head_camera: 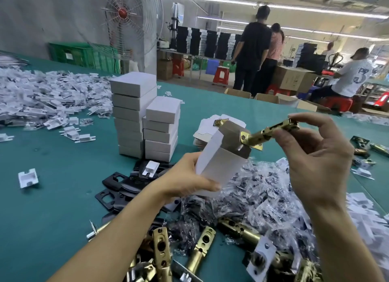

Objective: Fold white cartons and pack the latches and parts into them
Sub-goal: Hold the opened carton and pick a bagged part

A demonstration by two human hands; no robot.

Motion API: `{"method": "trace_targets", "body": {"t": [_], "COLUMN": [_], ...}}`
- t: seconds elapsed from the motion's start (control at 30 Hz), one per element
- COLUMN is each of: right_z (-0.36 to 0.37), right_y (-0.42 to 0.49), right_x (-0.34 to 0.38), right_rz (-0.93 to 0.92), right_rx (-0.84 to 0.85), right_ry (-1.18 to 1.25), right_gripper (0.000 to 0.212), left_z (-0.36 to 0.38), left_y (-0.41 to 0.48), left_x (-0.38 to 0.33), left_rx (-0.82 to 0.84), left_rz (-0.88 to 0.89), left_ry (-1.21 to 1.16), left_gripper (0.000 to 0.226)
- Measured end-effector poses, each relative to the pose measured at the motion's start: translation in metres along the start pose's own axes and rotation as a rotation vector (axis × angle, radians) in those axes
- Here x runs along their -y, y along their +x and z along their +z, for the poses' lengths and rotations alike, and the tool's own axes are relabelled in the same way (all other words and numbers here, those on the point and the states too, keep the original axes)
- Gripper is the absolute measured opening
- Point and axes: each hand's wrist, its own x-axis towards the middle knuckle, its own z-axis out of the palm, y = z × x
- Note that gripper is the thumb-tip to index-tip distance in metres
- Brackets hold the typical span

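1. Green table [52, 176]: work surface, carrying all items below.
2. Green crate [84, 54], beyond the table's far edge by a standing fan [130, 18]. Contents not visible.
3. Brown shipping boxes [292, 79], background right, flaps open. Contents cannot be told.
4. Closed white cartons [134, 113], two stacks side by side at mid-table, the left one taller (contents hidden, all lids shut).
5. Open white carton [223, 166], held tilted above the table, mouth up and away. A brass plate [221, 121] shows at its far rim. Whether it sits inside cannot be told.
6. Loose stock, no container: white card inserts [42, 96] heaped far left; clear bagged parts [263, 197] heaped under the hands; black plates [117, 187] beside them; brass latches [162, 250] at the near edge; flat carton blanks [202, 130] behind the open carton.
7. Left hand [189, 180]: fingers and thumb wrapped round the open carton's lower end.
8. Right hand [315, 155]: thumb and fingertips pinch the far end of a brass latch [271, 134], other fingers loosely bent. The latch's faceplate end is at the carton mouth.
9. Writing: a large "3" on the back of a seated person's white shirt [357, 75]. The red mark atop the fan is illegible.
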Motion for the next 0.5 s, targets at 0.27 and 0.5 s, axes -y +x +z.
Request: {"method": "trace_targets", "body": {"t": [0.27, 0.5], "right_z": [0.0069, 0.0088], "right_y": [-0.0035, -0.0024], "right_x": [0.0022, 0.0073], "right_rz": [-0.043, 0.073], "right_rx": [0.184, 0.234], "right_ry": [-0.079, 0.038], "right_gripper": [0.027, 0.025], "left_z": [0.0080, 0.0082], "left_y": [-0.0021, -0.0029], "left_x": [0.0012, -0.0017], "left_rx": [0.104, 0.091], "left_rz": [0.100, 0.149], "left_ry": [0.055, 0.024], "left_gripper": [0.046, 0.032]}}
